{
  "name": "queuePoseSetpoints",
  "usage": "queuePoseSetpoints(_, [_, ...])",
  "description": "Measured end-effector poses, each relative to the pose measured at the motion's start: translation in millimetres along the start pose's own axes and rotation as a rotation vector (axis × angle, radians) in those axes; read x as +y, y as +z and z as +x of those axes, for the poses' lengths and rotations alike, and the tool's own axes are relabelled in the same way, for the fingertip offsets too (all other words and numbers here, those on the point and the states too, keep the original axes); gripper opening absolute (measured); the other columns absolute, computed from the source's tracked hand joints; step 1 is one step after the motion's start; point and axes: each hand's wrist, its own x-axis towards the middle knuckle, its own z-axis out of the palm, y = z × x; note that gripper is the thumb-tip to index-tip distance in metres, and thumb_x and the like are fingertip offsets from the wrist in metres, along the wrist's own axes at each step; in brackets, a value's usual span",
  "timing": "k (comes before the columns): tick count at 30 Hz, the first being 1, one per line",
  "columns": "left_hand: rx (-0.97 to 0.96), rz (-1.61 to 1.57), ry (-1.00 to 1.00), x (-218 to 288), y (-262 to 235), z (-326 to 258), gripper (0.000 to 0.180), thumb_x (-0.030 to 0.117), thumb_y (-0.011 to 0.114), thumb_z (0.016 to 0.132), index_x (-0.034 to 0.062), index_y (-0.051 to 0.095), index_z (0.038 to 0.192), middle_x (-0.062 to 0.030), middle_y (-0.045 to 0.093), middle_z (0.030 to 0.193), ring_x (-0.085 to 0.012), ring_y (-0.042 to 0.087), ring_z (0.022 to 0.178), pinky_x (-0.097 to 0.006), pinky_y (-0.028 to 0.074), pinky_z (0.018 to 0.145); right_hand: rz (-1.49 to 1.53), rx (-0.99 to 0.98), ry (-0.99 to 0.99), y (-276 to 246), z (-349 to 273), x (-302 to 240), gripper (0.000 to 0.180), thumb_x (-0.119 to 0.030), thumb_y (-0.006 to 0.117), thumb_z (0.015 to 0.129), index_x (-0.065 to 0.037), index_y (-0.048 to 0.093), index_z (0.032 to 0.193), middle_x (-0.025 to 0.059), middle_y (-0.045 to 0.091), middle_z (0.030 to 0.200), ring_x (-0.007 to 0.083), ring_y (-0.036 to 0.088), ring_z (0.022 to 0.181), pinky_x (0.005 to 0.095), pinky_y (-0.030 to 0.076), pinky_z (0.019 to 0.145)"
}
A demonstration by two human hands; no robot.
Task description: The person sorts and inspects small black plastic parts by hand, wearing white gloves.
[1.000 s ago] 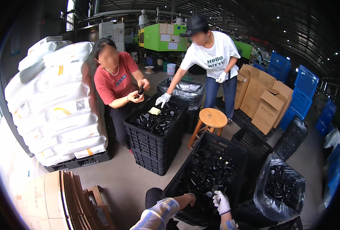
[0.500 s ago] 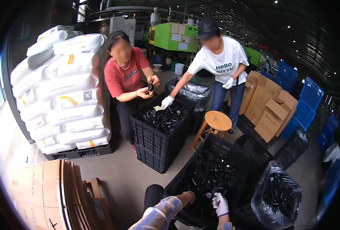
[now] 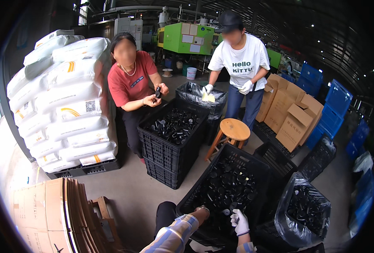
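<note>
A black plastic crate (image 3: 254,166) holding many small black plastic parts (image 3: 220,185) stands right in front of me. My left hand (image 3: 202,213) reaches over its near left side among the parts; dark shapes hide its fingers. Close to its right, my right hand (image 3: 239,222), in a white glove, is held over the crate's near end with fingers curled. What it grips, if anything, blends into the black parts. A pale round piece (image 3: 226,212) lies between my hands.
Two co-workers stand beyond another stacked black crate (image 3: 163,145) of parts. A wooden stool (image 3: 235,129) is beside my crate, a plastic-lined bin (image 3: 303,211) at right. White sacks (image 3: 68,97) and flattened cardboard (image 3: 43,211) are at left, cardboard boxes (image 3: 294,122) at back right.
My hands stay close together over the crate, with the right one slightly higher. The white-shirted co-worker's gloved hand has drawn back from the far crate with a pale yellow piece.
</note>
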Motion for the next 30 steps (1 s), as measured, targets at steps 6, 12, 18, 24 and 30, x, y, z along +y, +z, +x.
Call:
queuePoseSetpoints(6, [-0.093, 0.018, -0.070, -1, 0, 21, 0.051, 0.029, 0.062, 0.064, 0.0203, 0.045, 0.111, -0.0062, 0.043, 0.114, -0.0298, 0.043, 0.103, -0.045, 0.036, 0.082, 0.025, 0.005, 0.008, 3, -2, 0, 0.026, -0.029, 0.048, 0.080, -0.005, 0.051, 0.089, 0.0022, 0.052, 0.060, 0.0058, 0.045, 0.043, 0.0161, 0.027, 0.033])
queuePoseSetpoints(12, [-0.195, 0.061, -0.126, 2, -4, 37, 0.048, 0.028, 0.062, 0.064, 0.0195, 0.048, 0.109, -0.0056, 0.047, 0.111, -0.0291, 0.045, 0.101, -0.044, 0.037, 0.081, 0.035, 0.003, -0.009, 4, -3, -3, 0.025, -0.029, 0.048, 0.080, -0.005, 0.052, 0.088, 0.0023, 0.052, 0.060, 0.0057, 0.045, 0.044, 0.0160, 0.027, 0.034])
queuePoseSetpoints(18, [-0.284, 0.058, -0.205, -4, -5, 52, 0.046, 0.027, 0.062, 0.064, 0.0187, 0.051, 0.107, -0.0049, 0.051, 0.109, -0.0285, 0.048, 0.099, -0.044, 0.039, 0.079, 0.016, -0.017, -0.007, 9, -4, -3, 0.027, -0.030, 0.047, 0.081, -0.005, 0.051, 0.090, 0.0025, 0.052, 0.060, 0.0060, 0.045, 0.044, 0.0160, 0.028, 0.034])
queuePoseSetpoints(24, [-0.197, 0.072, -0.130, -5, 1, 37, 0.045, 0.027, 0.061, 0.064, 0.0168, 0.051, 0.107, -0.0059, 0.051, 0.108, -0.0279, 0.048, 0.099, -0.043, 0.039, 0.080, 0.018, 0.011, -0.007, 7, -5, -5, 0.028, -0.030, 0.047, 0.081, -0.004, 0.051, 0.090, 0.0024, 0.052, 0.060, 0.0060, 0.045, 0.043, 0.0160, 0.028, 0.034])
queuePoseSetpoints(30, [-0.098, 0.082, -0.031, -10, 7, 8, 0.044, 0.028, 0.061, 0.065, 0.0146, 0.052, 0.106, -0.0070, 0.051, 0.107, -0.0272, 0.048, 0.099, -0.042, 0.039, 0.080, 0.023, 0.006, -0.014, 3, -4, -2, 0.027, -0.030, 0.047, 0.081, -0.005, 0.051, 0.090, 0.0024, 0.052, 0.060, 0.0059, 0.045, 0.043, 0.0160, 0.028, 0.034])
